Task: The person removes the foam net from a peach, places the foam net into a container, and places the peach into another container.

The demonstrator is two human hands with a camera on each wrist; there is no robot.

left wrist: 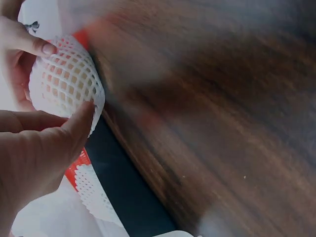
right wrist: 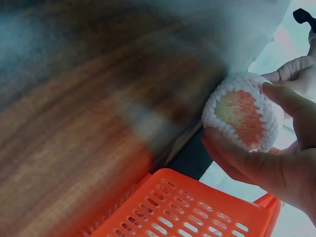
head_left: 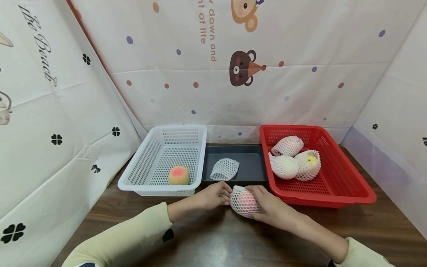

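Observation:
In front of the dark tray, my right hand (head_left: 271,209) grips a pink-red and pale-yellow round fruit (right wrist: 242,118) wrapped in a white foam net (head_left: 241,202). The fruit's bare surface shows through the open end of the net in the right wrist view. My left hand (head_left: 213,195) is at the net's other end. Its thumb and fingers pinch the net's edge in the left wrist view, the fingertips partly hidden there. Just behind the hands, an unfilled foam net (head_left: 225,169) lies in the dark tray (head_left: 248,157).
On the left stands a white basket (head_left: 160,188) with one peach (head_left: 178,175) in it. A red basket (head_left: 347,185) on the right holds several net-wrapped fruits (head_left: 307,165). Printed cloth walls (head_left: 186,96) close off the back and sides of the wooden table (head_left: 213,241).

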